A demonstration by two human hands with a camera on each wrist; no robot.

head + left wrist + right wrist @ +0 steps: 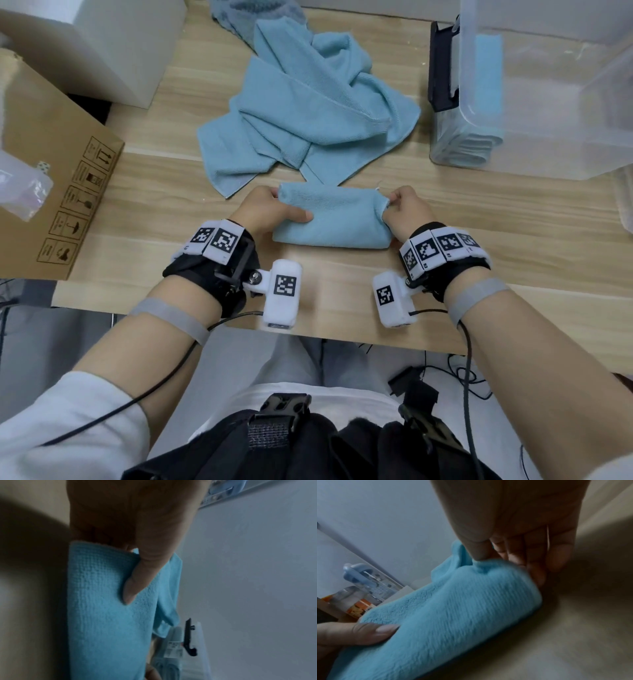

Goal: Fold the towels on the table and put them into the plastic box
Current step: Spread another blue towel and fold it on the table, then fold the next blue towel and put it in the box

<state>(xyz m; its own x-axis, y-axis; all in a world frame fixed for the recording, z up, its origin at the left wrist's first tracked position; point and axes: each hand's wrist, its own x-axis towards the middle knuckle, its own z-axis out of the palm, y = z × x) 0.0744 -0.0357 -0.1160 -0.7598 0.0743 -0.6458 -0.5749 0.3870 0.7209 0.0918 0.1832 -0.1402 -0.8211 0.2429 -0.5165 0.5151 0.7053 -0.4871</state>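
A light blue folded towel (337, 216) lies on the wooden table (342, 301) in front of me. My left hand (270, 212) grips its left end, thumb on top (137, 582) of the cloth (106, 608). My right hand (400, 210) pinches the right end, thumb and fingers (537, 555) closed on the towel's corner (453, 608). Beyond it several unfolded blue towels (308, 102) lie in a crumpled heap. The clear plastic box (534, 89) stands at the right with folded blue towels (472, 144) inside.
A brown cardboard box (51, 164) and a white box (113, 51) stand at the left. A black clip (442, 68) sits on the plastic box's left wall. Cables hang below the table's front edge (342, 337).
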